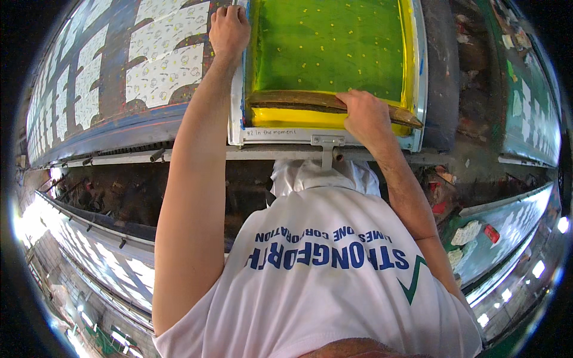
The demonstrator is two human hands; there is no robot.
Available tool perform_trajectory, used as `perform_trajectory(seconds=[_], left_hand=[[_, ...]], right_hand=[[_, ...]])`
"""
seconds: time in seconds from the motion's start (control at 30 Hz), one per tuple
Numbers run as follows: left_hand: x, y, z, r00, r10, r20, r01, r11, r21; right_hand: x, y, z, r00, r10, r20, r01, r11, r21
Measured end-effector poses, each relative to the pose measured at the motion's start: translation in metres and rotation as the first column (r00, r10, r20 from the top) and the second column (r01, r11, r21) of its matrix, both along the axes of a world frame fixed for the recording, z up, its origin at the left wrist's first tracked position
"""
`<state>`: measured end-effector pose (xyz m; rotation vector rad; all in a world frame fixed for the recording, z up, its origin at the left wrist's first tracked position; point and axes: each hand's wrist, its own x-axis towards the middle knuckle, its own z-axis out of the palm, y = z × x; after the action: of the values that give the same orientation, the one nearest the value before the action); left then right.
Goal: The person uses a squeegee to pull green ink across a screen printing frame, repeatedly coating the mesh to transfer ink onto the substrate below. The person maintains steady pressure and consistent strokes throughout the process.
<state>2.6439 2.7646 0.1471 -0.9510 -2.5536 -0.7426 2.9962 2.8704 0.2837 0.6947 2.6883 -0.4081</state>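
A silk-screen printing frame (237,113) with pale metal bars lies in front of me, and its mesh (328,48) is green with small yellow marks. Bright yellow ink (298,118) borders the mesh along the near and right sides. My right hand (367,116) is closed round a wooden squeegee (286,100), which spans the near end of the screen from side to side. What lies under the squeegee's edge is hidden. At the frame's far left bar, my left hand (230,30) is closed with its fingers curled over the edge.
Left of the frame, white printed fabric pieces (164,65) lie on the long printing table (110,134). A metal bracket (327,149) sits on the frame's near bar, above the table's rail. Another table (531,131) with white pieces stands right, beyond a dark aisle. More tables stand behind me.
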Motion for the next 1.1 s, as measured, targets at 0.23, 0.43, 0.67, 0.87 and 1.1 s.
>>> perform_trajectory(seconds=[0.23, 0.43, 0.67, 0.87, 1.1], left_hand=[[0.006, -0.001, 0.010, 0.998, -0.009, 0.057, 0.010, 1.000, -0.008], [-0.004, -0.003, 0.002, 1.000, -0.031, -0.008, 0.031, 1.000, 0.005], [-0.003, -0.005, 0.004, 0.999, -0.025, -0.043, 0.027, 0.999, 0.038], [0.001, -0.003, 0.020, 0.996, 0.051, 0.074, -0.046, 0.997, -0.065], [0.008, -0.002, 0.028, 0.982, 0.126, 0.144, -0.107, 0.985, -0.132]], right_hand=[[0.010, 0.002, -0.004, 0.968, 0.090, -0.235, -0.079, 0.995, 0.056], [0.016, -0.002, 0.003, 0.995, 0.082, -0.064, -0.086, 0.995, -0.057], [0.043, -0.016, -0.003, 0.966, 0.179, -0.187, -0.199, 0.975, -0.095], [0.058, -0.011, -0.005, 0.899, 0.313, -0.307, -0.379, 0.906, -0.186], [0.097, 0.019, -0.003, 0.872, 0.190, -0.452, -0.354, 0.881, -0.313]])
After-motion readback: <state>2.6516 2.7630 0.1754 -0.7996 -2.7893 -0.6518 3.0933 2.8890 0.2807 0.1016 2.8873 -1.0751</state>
